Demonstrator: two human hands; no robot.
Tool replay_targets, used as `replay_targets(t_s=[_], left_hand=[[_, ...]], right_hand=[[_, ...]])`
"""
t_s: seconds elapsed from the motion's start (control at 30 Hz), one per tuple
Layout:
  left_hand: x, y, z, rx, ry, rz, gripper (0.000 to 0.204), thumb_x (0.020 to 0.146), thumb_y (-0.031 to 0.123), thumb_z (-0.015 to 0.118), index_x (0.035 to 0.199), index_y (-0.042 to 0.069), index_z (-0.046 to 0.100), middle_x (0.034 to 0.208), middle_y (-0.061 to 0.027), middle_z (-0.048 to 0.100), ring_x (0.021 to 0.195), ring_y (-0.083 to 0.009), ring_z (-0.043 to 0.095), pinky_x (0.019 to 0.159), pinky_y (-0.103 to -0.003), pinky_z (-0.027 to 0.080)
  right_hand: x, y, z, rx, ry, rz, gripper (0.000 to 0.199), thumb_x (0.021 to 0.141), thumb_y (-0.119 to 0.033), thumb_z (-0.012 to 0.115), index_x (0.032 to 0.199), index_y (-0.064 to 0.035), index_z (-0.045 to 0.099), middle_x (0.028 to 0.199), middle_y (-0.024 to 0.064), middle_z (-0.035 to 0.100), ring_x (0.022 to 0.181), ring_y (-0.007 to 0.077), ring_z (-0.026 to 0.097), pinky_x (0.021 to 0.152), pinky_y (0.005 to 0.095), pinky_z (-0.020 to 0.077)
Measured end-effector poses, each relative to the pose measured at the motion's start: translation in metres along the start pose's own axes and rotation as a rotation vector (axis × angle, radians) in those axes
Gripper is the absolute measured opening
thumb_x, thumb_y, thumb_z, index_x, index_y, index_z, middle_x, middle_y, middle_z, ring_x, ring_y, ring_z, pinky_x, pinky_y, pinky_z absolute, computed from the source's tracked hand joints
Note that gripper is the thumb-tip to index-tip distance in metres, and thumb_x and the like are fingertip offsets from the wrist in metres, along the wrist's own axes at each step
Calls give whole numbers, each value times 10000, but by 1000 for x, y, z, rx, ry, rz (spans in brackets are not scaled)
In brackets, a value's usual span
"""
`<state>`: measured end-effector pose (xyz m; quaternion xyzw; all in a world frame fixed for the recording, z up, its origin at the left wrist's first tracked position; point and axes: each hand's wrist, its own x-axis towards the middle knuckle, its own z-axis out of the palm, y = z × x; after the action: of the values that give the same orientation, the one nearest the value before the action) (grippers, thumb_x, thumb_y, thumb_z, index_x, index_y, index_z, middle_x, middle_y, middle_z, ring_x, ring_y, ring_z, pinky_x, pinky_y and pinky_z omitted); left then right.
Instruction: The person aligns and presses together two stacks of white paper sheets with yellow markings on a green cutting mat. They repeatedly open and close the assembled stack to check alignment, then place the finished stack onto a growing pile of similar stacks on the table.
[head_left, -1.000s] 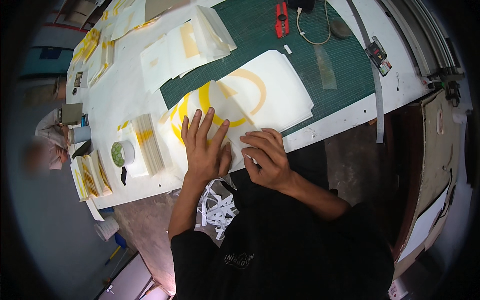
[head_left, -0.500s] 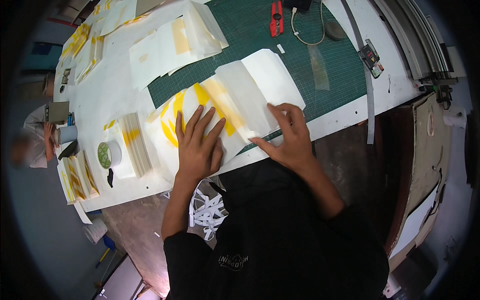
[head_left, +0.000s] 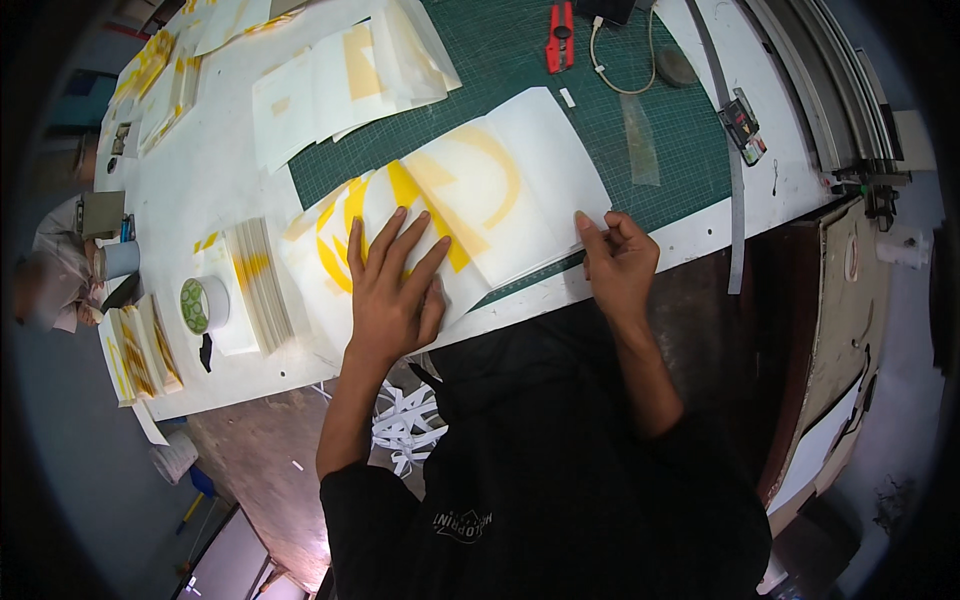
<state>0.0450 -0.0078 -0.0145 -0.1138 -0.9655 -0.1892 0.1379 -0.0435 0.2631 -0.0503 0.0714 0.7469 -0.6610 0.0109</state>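
1 head-worn fisheye view looks down from close above the white table (head_left: 228, 140).

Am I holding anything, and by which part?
Your right hand seems to pinch white rectangular paper by its near right corner; your left hand, spread flat, grips nothing.

My bench (head_left: 225, 190) is white. Below its near edge I see brown floor (head_left: 250, 440), brightly lit farther down. Past the left edge spreads a grey-blue surface (head_left: 70, 420), floor or wall, I cannot tell. Beyond the near right corner stands a scuffed beige panel (head_left: 840, 300), a grey wall (head_left: 908, 380) behind.
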Motion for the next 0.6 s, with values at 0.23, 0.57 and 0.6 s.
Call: replay_targets(t_s=[0.23,0.57,0.6], left_hand=[[0,-1,1,-10,8,-2,503,807,121,680,1307,109,738,1499,-157,599,1481,-382,471,1272,-680,175],[-1,0,1,-9,3,-15,497,812,131,682,1305,111,739,1499,-159,599,1480,-384,472,1271,-681,173],[-1,0,1,-10,5,-13,498,810,131,681,1304,110,740,1499,-160,599,1480,-383,473,1272,-680,173]], right_hand=[[-4,-9,-3,114,-62,26,120,982,-49,775,978,40,694,779,14,694,592,13,523,501,211,380],[-9,-15,-9,192,-106,-50,88,1005,-37,748,988,24,687,841,32,722,618,17,546,499,201,374],[-9,-16,-9,197,-106,-48,90,1004,-38,749,990,25,686,842,32,722,618,17,546,501,200,373]])
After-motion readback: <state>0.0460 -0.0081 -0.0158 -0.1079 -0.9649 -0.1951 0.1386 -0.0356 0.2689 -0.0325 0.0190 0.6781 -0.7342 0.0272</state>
